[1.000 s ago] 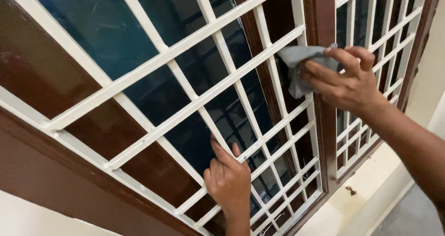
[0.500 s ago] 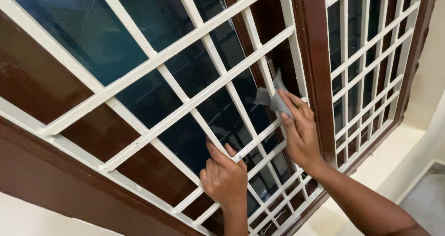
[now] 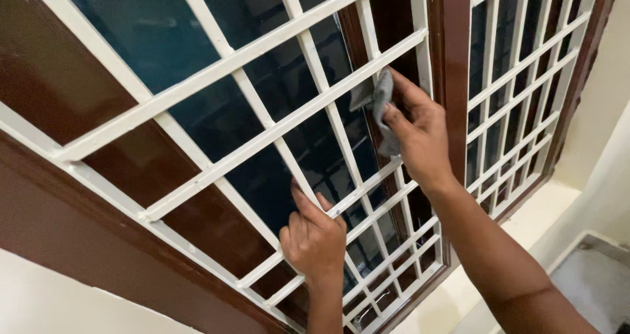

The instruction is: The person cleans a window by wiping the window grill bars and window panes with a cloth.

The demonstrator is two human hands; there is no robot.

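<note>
A window fills the view, with a cream metal grille (image 3: pixel 216 71) over dark glass (image 3: pixel 151 39) set in a brown wooden frame (image 3: pixel 447 39). My right hand (image 3: pixel 420 137) holds a small grey cloth (image 3: pixel 377 101) and presses it against an upright grille bar near the frame's middle post. My left hand (image 3: pixel 314 239) grips a lower diagonal grille bar, fingers wrapped around it.
A pale sill (image 3: pixel 525 226) runs below the right window half. A cream wall (image 3: pixel 52 301) lies under the frame at lower left, and grey floor (image 3: pixel 584 275) shows at lower right.
My right hand brought the cloth from the brown middle post down and left onto a grille bar, then slid it up along that bar. My left hand kept its grip.
</note>
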